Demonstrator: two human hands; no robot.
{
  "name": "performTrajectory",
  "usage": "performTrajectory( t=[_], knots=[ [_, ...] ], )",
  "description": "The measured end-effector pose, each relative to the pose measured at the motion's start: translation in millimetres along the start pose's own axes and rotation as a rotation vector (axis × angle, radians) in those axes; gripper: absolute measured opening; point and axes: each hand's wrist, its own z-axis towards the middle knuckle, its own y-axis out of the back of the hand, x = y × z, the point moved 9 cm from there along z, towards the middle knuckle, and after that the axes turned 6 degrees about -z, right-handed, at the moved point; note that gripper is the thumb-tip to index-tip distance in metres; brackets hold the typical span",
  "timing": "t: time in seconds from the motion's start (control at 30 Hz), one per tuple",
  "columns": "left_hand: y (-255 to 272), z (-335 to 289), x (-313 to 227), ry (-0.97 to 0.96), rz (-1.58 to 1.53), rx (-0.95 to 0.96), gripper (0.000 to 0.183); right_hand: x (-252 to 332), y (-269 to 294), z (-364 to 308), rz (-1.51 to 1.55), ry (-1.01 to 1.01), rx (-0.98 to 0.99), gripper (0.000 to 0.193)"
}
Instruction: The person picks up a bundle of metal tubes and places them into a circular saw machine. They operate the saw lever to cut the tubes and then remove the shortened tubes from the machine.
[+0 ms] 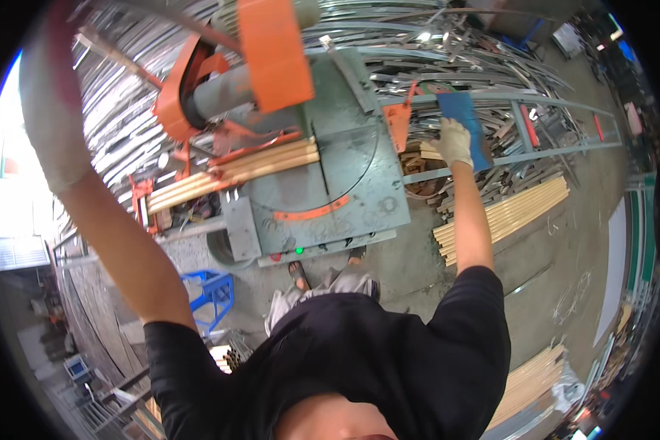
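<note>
My left hand (51, 125), in a pale glove with a reddish patch, is raised at the upper left, near the long lever bar of an orange cut-off saw (275, 59). Motion blur and the picture's rim hide its fingers. My right hand (455, 143), in a cream glove, rests at the near edge of a blue panel (471, 125), thumb apart from the fingers. Beside the thumb are short tan pieces (429, 152) above a round bin (424, 186). Several long tan bars (235, 173) lie side by side on the grey saw table (374, 198), left of its slot.
A metal rail frame (576, 144) extends right from the saw table. Heaps of metal strips (491, 62) fill the background. More tan bars (502, 220) lie on the floor at right. A blue stool (214, 297) stands near my left side.
</note>
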Motion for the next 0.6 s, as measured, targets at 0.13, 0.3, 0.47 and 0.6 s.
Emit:
performTrajectory(
  t=[0.13, 0.3, 0.47, 0.6],
  knots=[
    [32, -139, 85, 0.444, 0.027, 0.320, 0.048, 73, -1, -83, 0.506, -0.151, 0.254, 0.033],
    [112, -360, 276, 1.024, 0.100, 0.809, 0.061, 220, -69, -259, 0.438, -0.108, 0.755, 0.041],
    [172, -493, 446, 0.654, 0.561, 0.895, 0.078, 340, -159, -318, 0.245, -0.182, 0.733, 0.046],
    [133, -521, 491, 0.544, 0.663, 1.076, 0.085, 376, -161, -327, 0.153, -0.319, 0.736, 0.045]
  ],
)
